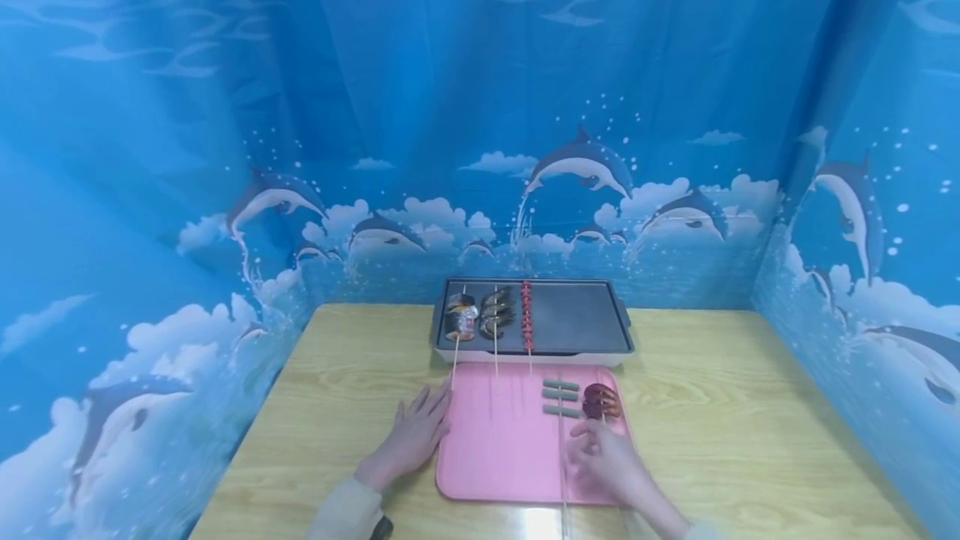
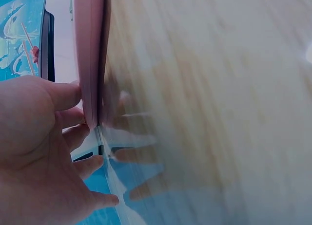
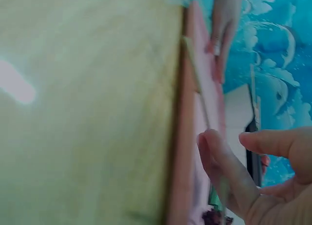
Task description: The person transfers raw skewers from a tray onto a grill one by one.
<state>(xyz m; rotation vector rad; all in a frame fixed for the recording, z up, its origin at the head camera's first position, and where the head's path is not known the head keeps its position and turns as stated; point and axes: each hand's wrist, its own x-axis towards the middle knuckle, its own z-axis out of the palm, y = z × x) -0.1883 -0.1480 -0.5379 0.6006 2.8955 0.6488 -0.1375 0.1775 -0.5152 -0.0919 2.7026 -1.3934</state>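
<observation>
My left hand (image 1: pixel 415 433) rests at the left edge of a pink tray (image 1: pixel 495 473), its fingers spread; the left wrist view shows the thumb and fingertips touching that edge. Above the tray's right side, my right hand (image 1: pixel 609 458) is beside a skewer of reddish-brown shrimp-like pieces (image 1: pixel 601 401). In the right wrist view, its thumb and forefinger are apart near a thin wooden stick (image 3: pixel 197 79), partly hidden by the fingers. To the left of the shrimp-like pieces lies a skewer with green pieces (image 1: pixel 561 397), its long stick passing the tray's front edge.
Behind the tray stands a dark rectangular griddle (image 1: pixel 577 315) on a light base. Across it lie a dark-and-orange chunky skewer (image 1: pixel 461 319), a grey shrimp-like skewer (image 1: pixel 497 312) and a red beaded skewer (image 1: pixel 527 315). A dolphin-print curtain (image 1: pixel 480 107) surrounds the wooden table (image 1: pixel 705 407).
</observation>
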